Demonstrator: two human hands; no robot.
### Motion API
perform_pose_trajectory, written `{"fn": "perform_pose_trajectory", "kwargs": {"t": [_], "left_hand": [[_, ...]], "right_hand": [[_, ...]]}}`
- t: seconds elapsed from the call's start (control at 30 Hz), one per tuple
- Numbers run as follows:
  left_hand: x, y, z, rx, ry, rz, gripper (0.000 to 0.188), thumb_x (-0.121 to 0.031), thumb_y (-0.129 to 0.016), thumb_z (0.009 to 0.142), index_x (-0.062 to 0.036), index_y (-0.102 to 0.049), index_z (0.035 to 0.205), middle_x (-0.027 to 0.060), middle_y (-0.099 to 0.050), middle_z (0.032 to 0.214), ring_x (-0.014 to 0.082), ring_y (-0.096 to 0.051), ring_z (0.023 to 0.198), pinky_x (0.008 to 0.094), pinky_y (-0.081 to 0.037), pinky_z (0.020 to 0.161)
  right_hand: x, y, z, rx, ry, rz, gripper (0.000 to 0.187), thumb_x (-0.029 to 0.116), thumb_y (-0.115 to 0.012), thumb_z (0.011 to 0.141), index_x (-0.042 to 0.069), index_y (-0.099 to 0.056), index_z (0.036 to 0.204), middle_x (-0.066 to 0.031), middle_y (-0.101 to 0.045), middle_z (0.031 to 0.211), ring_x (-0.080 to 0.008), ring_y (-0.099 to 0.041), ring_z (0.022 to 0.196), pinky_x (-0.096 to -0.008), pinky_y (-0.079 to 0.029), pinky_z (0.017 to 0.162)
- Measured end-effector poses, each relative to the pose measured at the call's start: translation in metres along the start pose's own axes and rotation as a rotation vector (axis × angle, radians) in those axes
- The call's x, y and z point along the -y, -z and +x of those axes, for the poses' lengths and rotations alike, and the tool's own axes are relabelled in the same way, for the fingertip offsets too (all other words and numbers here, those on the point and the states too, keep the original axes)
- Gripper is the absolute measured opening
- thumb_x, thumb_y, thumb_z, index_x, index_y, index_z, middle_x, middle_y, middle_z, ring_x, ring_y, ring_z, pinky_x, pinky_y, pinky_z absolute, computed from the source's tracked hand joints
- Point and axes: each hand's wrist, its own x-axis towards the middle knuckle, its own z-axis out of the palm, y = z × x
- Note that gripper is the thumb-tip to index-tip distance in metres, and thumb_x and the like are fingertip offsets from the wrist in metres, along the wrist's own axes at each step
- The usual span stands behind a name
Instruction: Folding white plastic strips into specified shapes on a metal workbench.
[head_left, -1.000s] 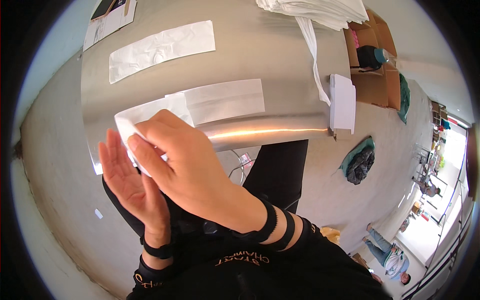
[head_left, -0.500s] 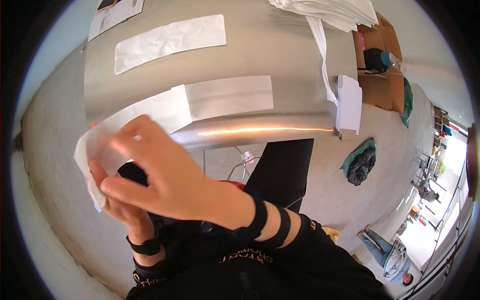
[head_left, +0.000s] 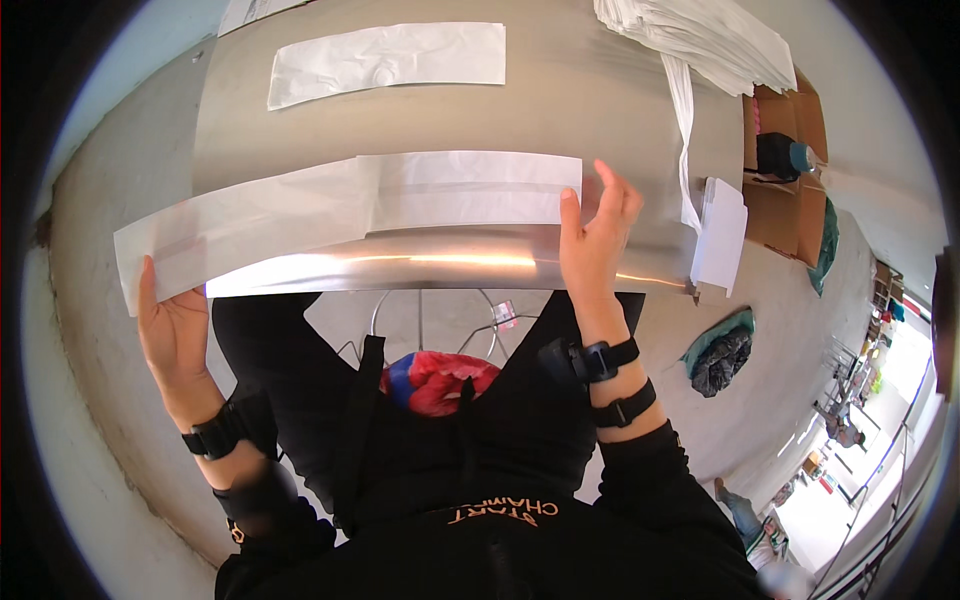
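White paper (head_left: 290,210) crosses the metal table (head_left: 570,105) on my remote feed, the left hand (head_left: 176,332) pinching one end, the right hand (head_left: 598,238) spread wide at the other.

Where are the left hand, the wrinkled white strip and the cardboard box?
Left hand (head_left: 177,335): head view, on the palm.
Wrinkled white strip (head_left: 395,64): head view, its middle.
Cardboard box (head_left: 778,210): head view, lower brown panel.
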Motion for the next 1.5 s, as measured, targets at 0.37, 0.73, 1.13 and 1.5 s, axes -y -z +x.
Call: {"fn": "perform_pose_trajectory", "kwargs": {"t": [0.37,0.73,1.13,1.5], "left_hand": [[0.047,0.062,0.038,0.178,0.097,-0.4,0.036,-0.018,-0.047,0.094,0.0,-0.044,0.125,0.0151,-0.048,0.129,0.0285,-0.043,0.122,0.0408,-0.035,0.103],[0.064,0.078,0.05,-0.172,0.02,-0.229,0.029,-0.014,-0.046,0.094,0.0035,-0.046,0.117,0.0149,-0.053,0.121,0.0267,-0.048,0.116,0.0387,-0.04,0.1],[0.062,0.071,0.055,-0.228,0.047,-0.218,0.028,-0.013,-0.048,0.093,0.0034,-0.048,0.115,0.0136,-0.053,0.121,0.0262,-0.05,0.114,0.0377,-0.042,0.099],[0.062,0.07,0.053,-0.232,0.014,-0.168,0.028,-0.016,-0.045,0.094,0.0025,-0.048,0.115,0.0136,-0.054,0.12,0.026,-0.05,0.114,0.0376,-0.044,0.096]], "right_hand": [[-0.026,-0.022,-0.005,-0.071,-0.055,-0.121,0.048,0.024,-0.057,0.084,0.0,-0.043,0.123,-0.0176,-0.039,0.119,-0.0329,-0.039,0.111,-0.0416,-0.032,0.095],[-0.019,-0.027,-0.005,-0.119,-0.022,-0.334,0.044,0.019,-0.056,0.082,0.003,-0.044,0.122,-0.0146,-0.042,0.115,-0.0307,-0.04,0.109,-0.0422,-0.03,0.095],[-0.017,-0.027,-0.004,-0.139,-0.032,-0.352,0.04,0.012,-0.053,0.081,0.004,-0.044,0.12,-0.0122,-0.042,0.115,-0.0291,-0.038,0.11,-0.0413,-0.028,0.096],[-0.021,-0.031,-0.003,-0.121,-0.039,-0.345,0.039,0.011,-0.053,0.081,0.005,-0.047,0.119,-0.0136,-0.044,0.114,-0.03,-0.04,0.109,-0.0427,-0.03,0.093]]}}
